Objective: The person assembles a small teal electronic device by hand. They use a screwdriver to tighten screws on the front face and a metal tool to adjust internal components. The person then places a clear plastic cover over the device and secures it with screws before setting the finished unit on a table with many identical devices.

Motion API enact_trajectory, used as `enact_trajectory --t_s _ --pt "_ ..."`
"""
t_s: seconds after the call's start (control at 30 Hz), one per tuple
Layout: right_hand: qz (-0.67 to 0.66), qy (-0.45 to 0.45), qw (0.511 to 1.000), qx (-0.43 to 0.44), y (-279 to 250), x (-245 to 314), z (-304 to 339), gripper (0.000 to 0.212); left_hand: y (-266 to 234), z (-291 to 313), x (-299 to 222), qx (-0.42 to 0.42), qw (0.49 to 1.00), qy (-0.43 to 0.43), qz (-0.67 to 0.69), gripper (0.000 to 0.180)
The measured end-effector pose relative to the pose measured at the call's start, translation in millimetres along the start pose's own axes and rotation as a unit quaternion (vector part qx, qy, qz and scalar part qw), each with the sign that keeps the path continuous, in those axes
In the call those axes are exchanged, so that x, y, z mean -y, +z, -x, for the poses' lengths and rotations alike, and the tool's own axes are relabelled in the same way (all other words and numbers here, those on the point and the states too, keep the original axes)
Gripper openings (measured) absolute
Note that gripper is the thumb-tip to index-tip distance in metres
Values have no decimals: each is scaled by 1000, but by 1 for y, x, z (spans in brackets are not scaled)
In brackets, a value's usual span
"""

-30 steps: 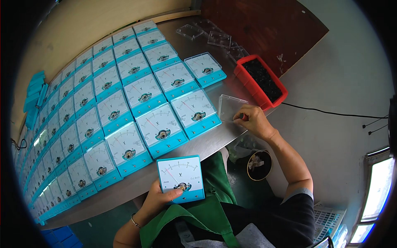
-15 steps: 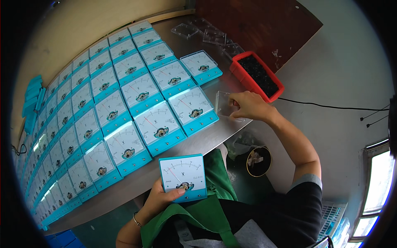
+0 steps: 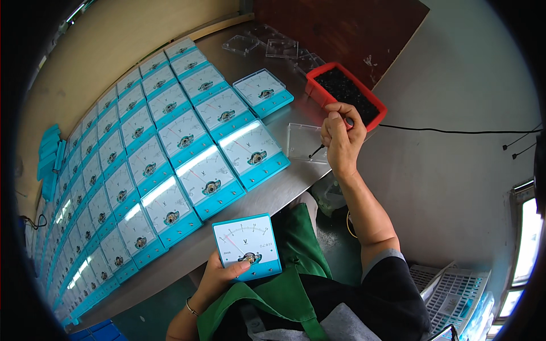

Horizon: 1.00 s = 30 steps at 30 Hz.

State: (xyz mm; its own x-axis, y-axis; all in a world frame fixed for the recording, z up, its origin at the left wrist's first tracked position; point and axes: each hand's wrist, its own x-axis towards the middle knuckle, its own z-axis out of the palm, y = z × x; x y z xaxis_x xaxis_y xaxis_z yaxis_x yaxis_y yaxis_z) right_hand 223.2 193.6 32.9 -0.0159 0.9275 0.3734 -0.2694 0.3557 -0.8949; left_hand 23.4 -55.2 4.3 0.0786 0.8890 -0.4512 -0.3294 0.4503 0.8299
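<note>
My left hand (image 3: 226, 273) grips a voltmeter (image 3: 244, 241) by its lower edge, with the thumb beside the movement opening. The meter has a white dial and a blue-green case, and no clear cover shows over its face. My right hand (image 3: 344, 139) is closed round a screwdriver (image 3: 318, 151) with a red and black handle. The tip points down and left, with something small and dark at its end. Below it a transparent cover (image 3: 301, 136) lies on the metal table. Just beyond that hand stands a red bin (image 3: 314, 91) full of small black parts.
Rows of similar voltmeters (image 3: 185, 136) fill the table's left side, and a single meter (image 3: 263, 94) sits near the bin. More clear covers (image 3: 281, 49) lie at the back. A black cable (image 3: 438, 130) runs right. White plastic baskets (image 3: 458, 298) stand at lower right.
My right hand has risen and turned from the clear cover; the screwdriver in it now shows clearly. The left hand still holds the voltmeter. The whole view has shifted slightly.
</note>
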Motion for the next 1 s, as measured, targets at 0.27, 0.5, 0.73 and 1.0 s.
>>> enact_trajectory --t_s 0.27,0.5,0.73,1.0 --pt "16 -3 999 47 -2 -6 -3 8 -1 -2 3 5 1000 -15 10 51" --pt "9 4 992 128 -1 -10 -9 10 -4 -2 1 11 1000 0 29 55" --pt "-4 56 995 86 -2 -5 -13 12 -6 1 -4 13 1000 8 10 50" --pt "489 -18 806 333 -42 21 -12 46 2 15 -16 -53 998 13 31 51"
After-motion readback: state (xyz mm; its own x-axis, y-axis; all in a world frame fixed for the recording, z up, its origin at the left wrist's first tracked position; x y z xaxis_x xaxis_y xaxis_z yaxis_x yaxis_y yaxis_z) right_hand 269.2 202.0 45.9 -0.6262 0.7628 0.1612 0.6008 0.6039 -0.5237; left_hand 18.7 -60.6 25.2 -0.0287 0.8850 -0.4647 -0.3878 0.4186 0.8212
